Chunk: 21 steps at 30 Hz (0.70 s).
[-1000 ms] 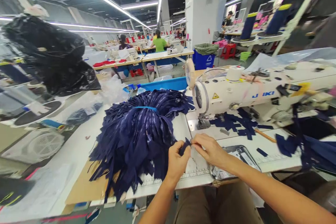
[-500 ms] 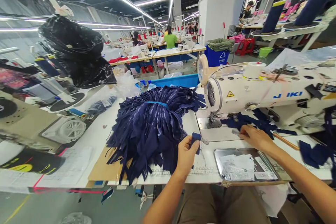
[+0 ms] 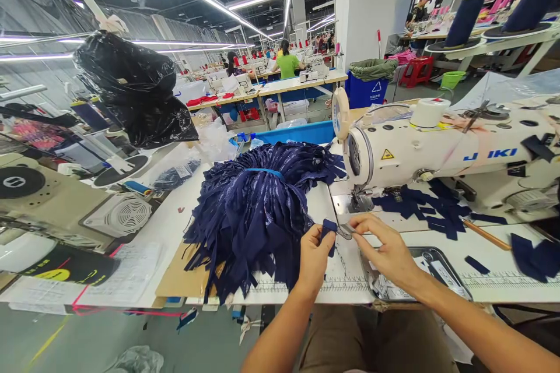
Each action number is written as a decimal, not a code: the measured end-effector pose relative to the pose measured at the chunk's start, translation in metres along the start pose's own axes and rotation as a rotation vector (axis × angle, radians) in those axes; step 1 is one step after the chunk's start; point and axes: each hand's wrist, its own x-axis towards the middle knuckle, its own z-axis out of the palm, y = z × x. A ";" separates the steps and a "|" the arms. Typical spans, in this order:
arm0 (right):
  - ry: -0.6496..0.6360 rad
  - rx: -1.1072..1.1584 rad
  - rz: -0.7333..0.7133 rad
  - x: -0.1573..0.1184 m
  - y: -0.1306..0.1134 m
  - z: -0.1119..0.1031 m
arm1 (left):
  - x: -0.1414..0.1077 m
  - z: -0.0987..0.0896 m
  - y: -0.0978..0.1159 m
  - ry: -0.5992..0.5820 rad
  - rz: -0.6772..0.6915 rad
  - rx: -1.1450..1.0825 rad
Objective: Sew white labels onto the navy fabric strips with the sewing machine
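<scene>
My left hand (image 3: 315, 253) is closed, pinching a small folded navy fabric piece (image 3: 329, 225) between thumb and fingers. Just right of it, my right hand (image 3: 382, 247) is closed too, with a small flat grey piece (image 3: 347, 229) at its fingertips; its kind is too small to make out. The two sets of fingertips are close together in front of the sewing machine's needle area (image 3: 354, 201). A large bundle of navy fabric strips (image 3: 262, 210), tied with a blue band (image 3: 265, 172), lies left of my hands. Below my right forearm, a metal tray (image 3: 464, 288) of white printed labels is partly hidden.
The white sewing machine (image 3: 446, 148) stands at right, with loose navy pieces (image 3: 420, 207) under its arm. An orange-brown stick (image 3: 487, 235) and more navy pieces (image 3: 531, 256) lie farther right. A black plastic bag (image 3: 131, 87) hangs at left. A ruler strip (image 3: 280, 287) runs along the front edge.
My right hand has moved left from the loose navy pieces under the machine to beside my left hand, bringing the grey piece. My left hand keeps its hold on the navy fabric piece.
</scene>
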 end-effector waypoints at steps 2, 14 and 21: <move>-0.010 0.016 -0.043 0.002 -0.004 0.007 | -0.001 0.000 0.000 -0.003 0.014 -0.007; -0.009 0.059 0.015 0.003 -0.002 0.023 | -0.002 -0.002 -0.002 -0.014 0.015 -0.076; -0.007 0.020 -0.054 0.004 -0.002 0.025 | -0.002 -0.001 -0.003 0.005 0.022 -0.064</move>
